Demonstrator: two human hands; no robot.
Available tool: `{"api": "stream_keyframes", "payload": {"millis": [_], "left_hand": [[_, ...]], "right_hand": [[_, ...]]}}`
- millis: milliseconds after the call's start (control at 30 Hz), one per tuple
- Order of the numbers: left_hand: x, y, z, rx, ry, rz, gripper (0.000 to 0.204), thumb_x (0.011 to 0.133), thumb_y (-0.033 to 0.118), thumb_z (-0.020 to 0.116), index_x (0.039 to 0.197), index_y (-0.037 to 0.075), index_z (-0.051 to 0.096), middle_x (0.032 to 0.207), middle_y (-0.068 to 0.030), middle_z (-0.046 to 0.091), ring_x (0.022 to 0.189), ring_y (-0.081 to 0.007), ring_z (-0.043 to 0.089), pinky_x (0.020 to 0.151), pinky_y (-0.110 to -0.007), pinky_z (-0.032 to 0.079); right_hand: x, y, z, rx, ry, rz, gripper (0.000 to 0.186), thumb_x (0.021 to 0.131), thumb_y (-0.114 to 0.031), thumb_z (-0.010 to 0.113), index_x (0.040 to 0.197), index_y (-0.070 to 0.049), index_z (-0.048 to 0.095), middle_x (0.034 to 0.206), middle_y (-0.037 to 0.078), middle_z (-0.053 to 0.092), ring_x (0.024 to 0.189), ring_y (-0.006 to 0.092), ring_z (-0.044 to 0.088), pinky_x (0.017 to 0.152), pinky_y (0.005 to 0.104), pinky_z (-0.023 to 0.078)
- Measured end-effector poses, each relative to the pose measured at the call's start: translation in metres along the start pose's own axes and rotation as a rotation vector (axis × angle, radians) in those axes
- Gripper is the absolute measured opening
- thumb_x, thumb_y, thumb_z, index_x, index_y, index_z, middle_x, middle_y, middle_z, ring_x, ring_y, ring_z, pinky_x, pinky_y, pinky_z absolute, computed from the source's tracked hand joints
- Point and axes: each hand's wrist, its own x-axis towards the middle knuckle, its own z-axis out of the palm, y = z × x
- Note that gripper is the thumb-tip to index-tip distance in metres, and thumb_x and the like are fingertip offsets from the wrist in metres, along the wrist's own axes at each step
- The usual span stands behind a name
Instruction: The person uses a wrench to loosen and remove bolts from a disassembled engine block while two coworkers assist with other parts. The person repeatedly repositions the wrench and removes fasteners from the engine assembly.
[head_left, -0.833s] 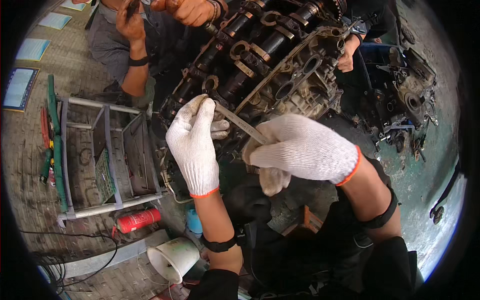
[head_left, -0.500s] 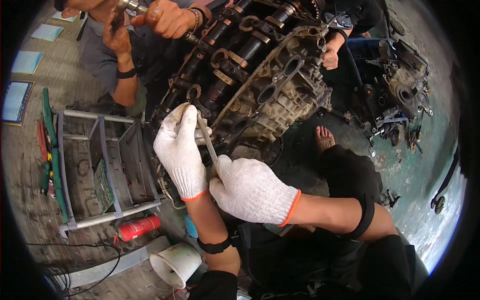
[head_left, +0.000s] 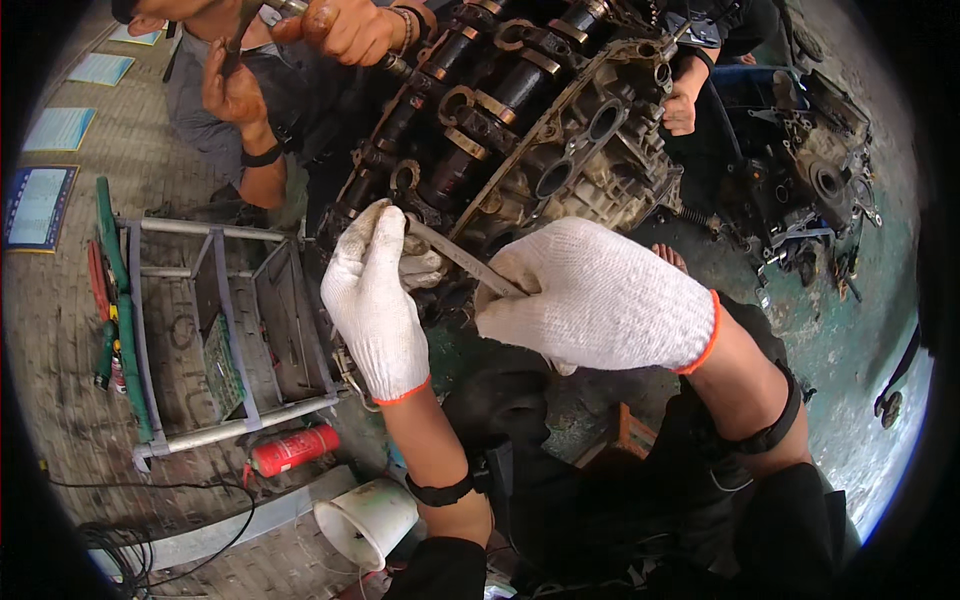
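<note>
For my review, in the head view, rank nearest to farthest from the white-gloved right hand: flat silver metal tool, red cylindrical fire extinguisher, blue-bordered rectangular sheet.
1. Flat silver metal tool, held in the white-gloved right hand.
2. Red cylindrical fire extinguisher, lower left.
3. Blue-bordered rectangular sheet, far left edge.

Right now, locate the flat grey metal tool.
In the head view, just above centre, the tool runs between the white-gloved left hand and white-gloved right hand.

Glare on floor [head_left: 868, 468], lower right; edges bowed toward black rim.
</note>
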Motion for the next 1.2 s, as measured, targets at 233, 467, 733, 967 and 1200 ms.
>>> {"api": "stream_keyframes", "payload": {"millis": [233,467,733,967,1200], "left_hand": [[0.002,-0.001,0.0,0.028,-0.021,-0.05,0.029,0.095,0.016,0.07,0.116,-0.004,0.067,0.09,-0.008,0.07,0.063,-0.0144,0.067,0.056,-0.025,0.055],[0.001,-0.005,0.0,0.023,-0.032,-0.012,0.026,0.095,0.015,0.07,0.114,-0.002,0.068,0.09,-0.0073,0.07,0.065,-0.0136,0.066,0.058,-0.026,0.053],[0.005,-0.005,0.008,0.125,0.024,0.022,0.021,0.094,0.016,0.071,0.105,-0.002,0.069,0.078,-0.0065,0.069,0.062,-0.0123,0.065,0.055,-0.025,0.053],[0.001,0.0,0.007,0.003,0.049,0.025,0.021,0.096,0.016,0.069,0.108,-0.001,0.068,0.08,-0.0065,0.068,0.065,-0.0123,0.065,0.056,-0.025,0.054],[0.004,-0.002,-0.001,0.014,0.04,0.063,0.023,0.097,0.014,0.067,0.113,-0.002,0.067,0.081,-0.0073,0.069,0.067,-0.0128,0.065,0.059,-0.026,0.053]], "right_hand": [[-0.009,-0.01,-0.01,0.259,0.112,0.052,0.033,0.092,-0.021,0.064,0.106,0.009,0.07,0.06,0.006,0.064,0.05,0.0114,0.063,0.05,0.0261,0.048],[0.002,0.004,0.004,0.235,-0.135,0.076,0.027,0.091,-0.022,0.061,0.083,0.003,0.064,0.061,0.008,0.067,0.057,0.0128,0.064,0.056,0.0265,0.049],[0.014,0.019,0.089,0.012,0.237,-0.15,0.027,0.093,-0.019,0.052,0.087,0.007,0.053,0.062,0.023,0.063,0.061,0.0381,0.068,0.06,0.0476,0.054],[0.012,0.024,0.1,-0.181,0.425,-0.323,0.026,0.088,-0.02,0.056,0.083,0.006,0.054,0.061,0.025,0.06,0.06,0.0407,0.065,0.057,0.0495,0.052],[0.0,0.006,0.034,-0.086,0.062,-0.183,0.03,0.088,-0.023,0.057,0.078,0.005,0.062,0.059,0.019,0.062,0.057,0.0341,0.066,0.06,0.0432,0.054]]}}
